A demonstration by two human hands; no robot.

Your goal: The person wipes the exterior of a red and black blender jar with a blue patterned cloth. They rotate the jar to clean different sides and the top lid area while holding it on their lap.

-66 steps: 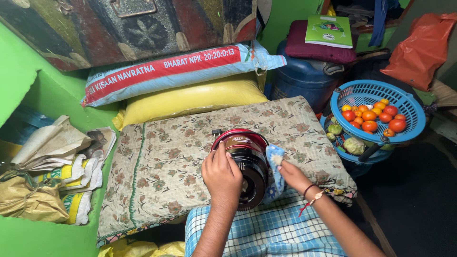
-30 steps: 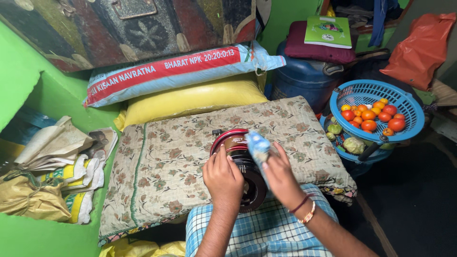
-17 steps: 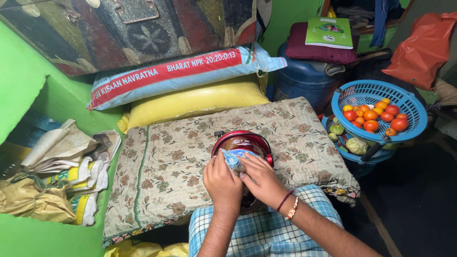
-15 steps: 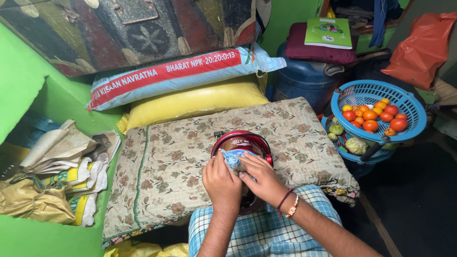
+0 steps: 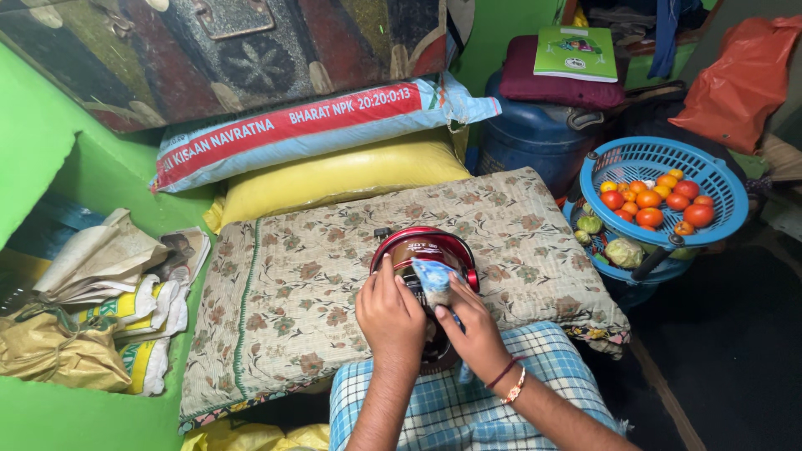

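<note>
The left hand is laid flat, fingers together, on the left side of a round red and black appliance. A small blue cloth is pinched in the fingers of the right hand and pressed on the appliance's top. The appliance is lying at the near edge of a floral cushion, against a blue checked cloth. A blue basket of tomatoes is seen beyond the cushion's right edge.

Both my forearms reach forward side by side, my left hand lying flat with fingers together, my right hand curled closed beside it.
</note>
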